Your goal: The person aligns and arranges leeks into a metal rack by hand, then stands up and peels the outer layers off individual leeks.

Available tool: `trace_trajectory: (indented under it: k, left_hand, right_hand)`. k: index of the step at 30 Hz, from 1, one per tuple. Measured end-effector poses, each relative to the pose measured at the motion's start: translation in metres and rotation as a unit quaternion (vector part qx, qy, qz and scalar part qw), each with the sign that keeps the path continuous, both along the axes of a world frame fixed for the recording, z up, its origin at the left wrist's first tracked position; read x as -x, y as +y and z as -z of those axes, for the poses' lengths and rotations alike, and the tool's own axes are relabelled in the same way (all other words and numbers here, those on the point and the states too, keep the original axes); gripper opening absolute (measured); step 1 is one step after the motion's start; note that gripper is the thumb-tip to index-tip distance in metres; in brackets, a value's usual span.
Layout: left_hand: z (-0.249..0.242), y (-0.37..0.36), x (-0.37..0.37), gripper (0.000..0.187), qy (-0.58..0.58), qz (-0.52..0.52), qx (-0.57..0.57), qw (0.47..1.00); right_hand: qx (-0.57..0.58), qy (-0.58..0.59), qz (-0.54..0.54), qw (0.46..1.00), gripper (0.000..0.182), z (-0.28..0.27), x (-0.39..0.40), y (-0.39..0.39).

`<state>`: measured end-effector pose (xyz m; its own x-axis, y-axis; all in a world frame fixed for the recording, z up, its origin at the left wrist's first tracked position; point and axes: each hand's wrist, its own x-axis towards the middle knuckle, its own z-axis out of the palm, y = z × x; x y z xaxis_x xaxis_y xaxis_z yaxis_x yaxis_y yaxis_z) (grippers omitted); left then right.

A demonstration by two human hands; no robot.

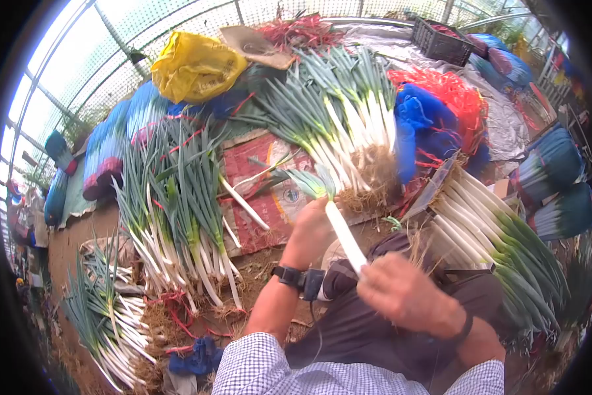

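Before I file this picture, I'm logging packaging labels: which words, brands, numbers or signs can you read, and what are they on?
None can be read.
Yellow bag: faint printing on its side, too blurred to read.
Red sack lying flat: pale printed marks, too small and blurred to read.

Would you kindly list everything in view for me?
held leek: 1, white-green, between the hands
leek heaps: 3, white-green, left, lower left, upper centre
leek stack: 1, white-green, right
wrapped bundles: several, mostly blue, both sides
bag: 1, yellow, upper left
crate: 1, black, upper right
plastic strips: many, red, upper right and top centre
fabric: several pieces, blue, upper right and lower left
sheet: 1, red, ground at centre
watch: 1, black, left wrist
left hand: 1, bare, near held leek's leaves
right hand: 1, bare, at its lower end
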<state>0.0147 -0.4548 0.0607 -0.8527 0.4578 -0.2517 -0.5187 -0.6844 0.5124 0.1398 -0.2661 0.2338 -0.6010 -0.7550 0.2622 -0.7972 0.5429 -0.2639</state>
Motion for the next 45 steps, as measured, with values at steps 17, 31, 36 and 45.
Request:
trace_trajectory:
  k: [17, 31, 36, 45]
  left_hand:
    - [-0.080, 0.003, -0.012, 0.032, 0.163, 0.108, 0.184, 0.963]
    - [-0.204, 0.164, -0.021, 0.031, 0.417, 0.162, 0.405, 0.797]
    - [-0.251, 0.286, -0.044, 0.037, 0.555, 0.221, 0.340, 0.727]
    - [-0.229, 0.440, -0.091, 0.050, 0.782, 0.217, 0.230, 0.537]
  right_hand:
    - [0.091, 0.036, 0.223, 0.970, 0.034, -0.002, -0.055, 0.077]
    - [0.163, 0.145, 0.644, 0.733, 0.019, -0.026, -0.270, 0.254]
    - [0.132, 0.182, 0.686, 0.692, 0.018, -0.045, -0.310, 0.268]
    - [0.086, 0.187, 0.697, 0.687, 0.019, -0.055, -0.339, 0.264]
